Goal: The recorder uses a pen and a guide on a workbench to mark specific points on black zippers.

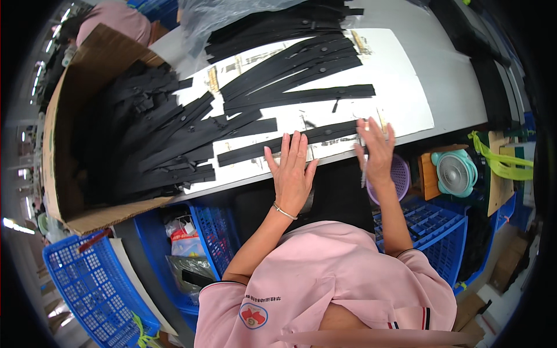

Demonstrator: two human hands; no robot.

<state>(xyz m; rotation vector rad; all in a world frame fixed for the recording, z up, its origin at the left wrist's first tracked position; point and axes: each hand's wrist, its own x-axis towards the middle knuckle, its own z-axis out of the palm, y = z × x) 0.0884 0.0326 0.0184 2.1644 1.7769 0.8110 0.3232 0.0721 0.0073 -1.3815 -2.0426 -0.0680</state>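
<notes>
A long black zipper (260, 150) lies straight along the near edge of a white board (406, 87). My left hand (293, 174) rests on its lower edge near the middle, palm down with fingers stretched out. At the zipper's right end is my right hand (378, 152), bent and slightly blurred. A thin, pale, pen-like tool (364, 174) points down from between its thumb and fingers; its exact kind is unclear. Just beyond, another black zipper (307, 97) lies across the board, its dark pull hanging toward me. More black zippers (290, 64) fan out behind that one.
A cardboard box (55, 145) heaped with black zippers stands at the left. Clear plastic film (200, 26) lies at the back beside a zipper bundle. Below the table are blue crates (98, 284), a purple basket (400, 180) and a teal fan (455, 173).
</notes>
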